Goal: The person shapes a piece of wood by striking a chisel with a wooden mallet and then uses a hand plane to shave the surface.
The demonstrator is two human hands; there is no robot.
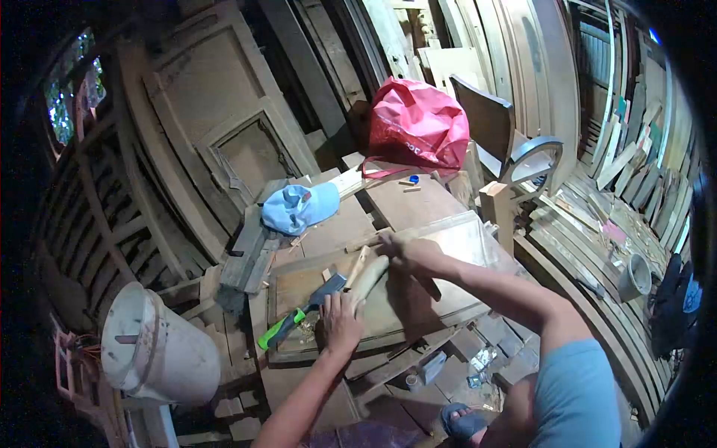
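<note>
A pale, rounded length of wood [368, 281] lies at a slant over a framed wooden panel [455, 250] on the workbench. My left hand [342, 321] is closed on its near end. At its far end is my right hand [409, 254], fingers curled; what they hold is hidden by the hand and shadow. Left of my left hand rests a tool with a green-and-black handle [284, 328] and a dark, flat blade [328, 288]. A thin wood strip [358, 266] lies beside the rounded piece, and wood shavings [305, 333] lie near the handle.
A blue cap [300, 208] and a red bag [418, 125] sit farther back on the bench. A white bucket [158, 347] stands at the left. A chair [489, 119] stands behind at right; stacked boards [590, 276] run along the right side. A grey pail [635, 276] is beyond.
</note>
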